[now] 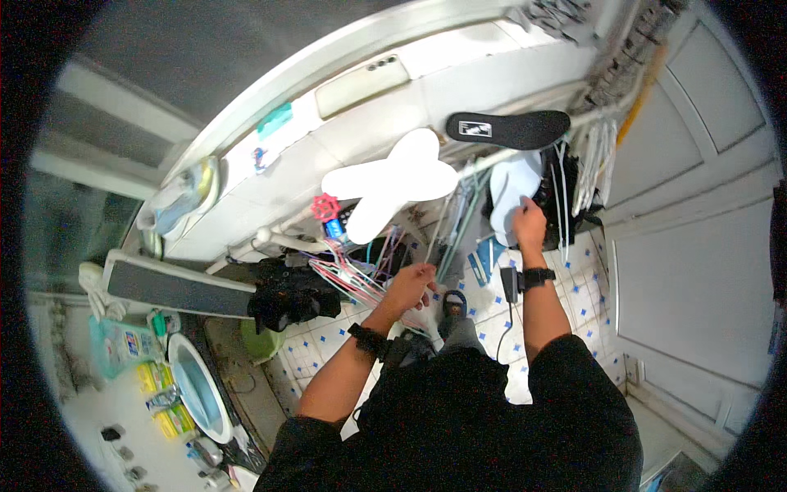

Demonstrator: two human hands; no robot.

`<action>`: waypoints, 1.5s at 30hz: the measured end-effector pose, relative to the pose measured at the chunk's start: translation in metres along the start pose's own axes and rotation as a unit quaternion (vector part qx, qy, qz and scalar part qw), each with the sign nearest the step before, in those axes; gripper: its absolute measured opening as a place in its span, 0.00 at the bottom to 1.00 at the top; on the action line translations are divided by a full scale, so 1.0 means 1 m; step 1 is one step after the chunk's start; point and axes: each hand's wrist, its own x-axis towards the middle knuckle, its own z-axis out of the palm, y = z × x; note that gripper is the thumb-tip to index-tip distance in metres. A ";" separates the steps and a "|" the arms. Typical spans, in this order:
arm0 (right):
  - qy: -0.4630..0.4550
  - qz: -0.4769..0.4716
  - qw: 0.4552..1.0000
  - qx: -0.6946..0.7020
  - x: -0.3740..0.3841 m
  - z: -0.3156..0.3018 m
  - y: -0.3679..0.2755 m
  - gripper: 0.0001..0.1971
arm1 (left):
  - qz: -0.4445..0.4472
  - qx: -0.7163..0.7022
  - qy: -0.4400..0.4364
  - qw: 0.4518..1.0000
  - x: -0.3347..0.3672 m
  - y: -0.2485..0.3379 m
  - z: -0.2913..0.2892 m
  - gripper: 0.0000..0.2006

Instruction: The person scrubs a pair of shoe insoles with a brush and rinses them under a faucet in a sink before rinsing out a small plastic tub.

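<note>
Blue-wht basin (199,387), lower L; yellow pkgs (175,422) beside it; red valve wheel (325,207); wht door (697,283), R

The pale insole (511,182) looks smooth and matt, the hangers (352,280) plastic, the black sleeve (578,373) cloth.

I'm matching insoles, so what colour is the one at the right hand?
The insole is pale bluish-white, best seen in the head view.
</note>
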 end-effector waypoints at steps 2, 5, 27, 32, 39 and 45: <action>-0.010 -0.015 0.999 -0.047 -0.011 -0.002 -0.008 0.19 | -0.039 -0.038 0.019 0.998 -0.011 -0.015 -0.015 0.18; 0.047 -0.097 0.990 -0.095 -0.012 -0.005 0.011 0.19 | -0.034 -0.101 0.058 0.993 -0.032 -0.035 -0.036 0.17; -0.278 -0.499 0.802 0.177 -0.355 0.091 -0.217 0.08 | 0.039 -0.478 0.333 0.812 -0.329 -0.279 -0.106 0.13; -0.396 -0.524 0.739 0.151 -0.429 0.118 -0.243 0.09 | 0.059 -0.539 0.423 0.726 -0.393 -0.332 -0.098 0.13; -0.508 -0.562 0.638 0.138 -0.516 0.172 -0.312 0.09 | 0.062 -0.606 0.513 0.604 -0.435 -0.379 -0.105 0.13; -0.592 -0.566 0.552 0.153 -0.579 0.262 -0.349 0.09 | 0.060 -0.612 0.565 0.551 -0.457 -0.407 -0.127 0.13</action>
